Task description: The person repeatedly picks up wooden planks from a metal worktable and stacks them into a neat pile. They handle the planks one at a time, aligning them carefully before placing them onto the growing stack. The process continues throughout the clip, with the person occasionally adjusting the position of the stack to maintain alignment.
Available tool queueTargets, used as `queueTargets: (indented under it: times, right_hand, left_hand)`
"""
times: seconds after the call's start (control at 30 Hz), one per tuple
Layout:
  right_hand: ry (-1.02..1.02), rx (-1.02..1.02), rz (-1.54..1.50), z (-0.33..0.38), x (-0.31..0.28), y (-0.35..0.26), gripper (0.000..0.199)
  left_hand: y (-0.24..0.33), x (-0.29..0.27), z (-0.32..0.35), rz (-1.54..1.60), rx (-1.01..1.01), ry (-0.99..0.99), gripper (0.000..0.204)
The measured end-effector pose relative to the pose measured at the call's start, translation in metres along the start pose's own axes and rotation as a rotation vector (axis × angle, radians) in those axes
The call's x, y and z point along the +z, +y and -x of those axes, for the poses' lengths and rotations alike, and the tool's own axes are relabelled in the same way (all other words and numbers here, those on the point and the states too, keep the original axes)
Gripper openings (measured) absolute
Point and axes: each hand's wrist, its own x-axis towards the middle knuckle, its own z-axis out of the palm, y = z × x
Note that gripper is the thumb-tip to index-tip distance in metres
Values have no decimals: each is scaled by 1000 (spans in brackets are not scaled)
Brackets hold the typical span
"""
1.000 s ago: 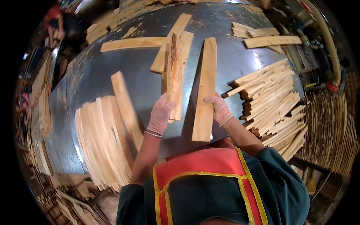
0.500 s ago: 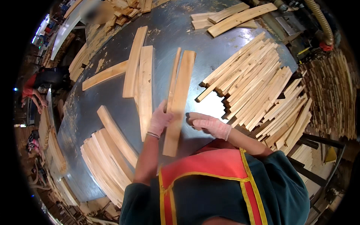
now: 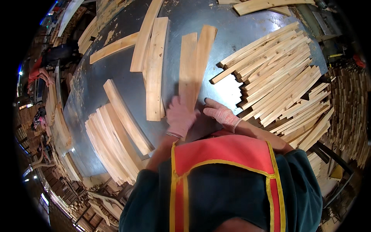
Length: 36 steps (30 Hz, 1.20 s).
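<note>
Two wooden planks lie in front of me, the left plank (image 3: 188,58) flat and partly over the right plank (image 3: 205,46). My left hand (image 3: 181,116), in a pale pink glove, is closed over the near end of the left plank; its fingers are somewhat blurred. My right hand (image 3: 222,113), gloved too, is just right of the planks' near ends. It holds nothing, with its fingers loosely apart. A metal table (image 3: 174,81) carries the planks.
At right lies a wide row of narrow wooden strips (image 3: 270,73). Several crossed planks (image 3: 156,69) are left of centre, with a stack of planks (image 3: 110,143) at near left. More planks (image 3: 266,5) lie at the far edge. Another person (image 3: 46,69) bends at far left.
The left plank has turned from its narrow edge onto its flat face under my left hand. The right plank has tilted rightward. My view has shifted, so the table's things appear higher.
</note>
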Motion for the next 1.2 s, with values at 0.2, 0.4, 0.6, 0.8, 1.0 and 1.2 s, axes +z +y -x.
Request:
queueTargets:
  times: [0.2, 0.4, 0.6, 0.8, 1.0, 1.2]
  right_hand:
    - [8, -50, -116, 0, 18, -2, 82]
    - [-195, -206, -566, 4, 84, -52, 89]
    - [-57, -263, -735, 12, 64, -60, 75]
    - [98, -498, -844, 37, -2, -68, 70]
    - [250, -534, -876, 69, -77, -71, 66]
    - [428, -541, -940, 98, -147, -86, 66]
  left_hand:
    - [-68, 6, -21, 1844, 75, -488, 80]
    - [-67, -50, -39, 2034, 314, -708, 74]
    - [-37, -68, -60, 1975, 357, -744, 73]
    - [2, -78, -142, 1519, 400, -436, 73]
    - [103, -92, -234, 1130, 500, -210, 77]
    - [236, -105, -268, 710, 535, -293, 72]
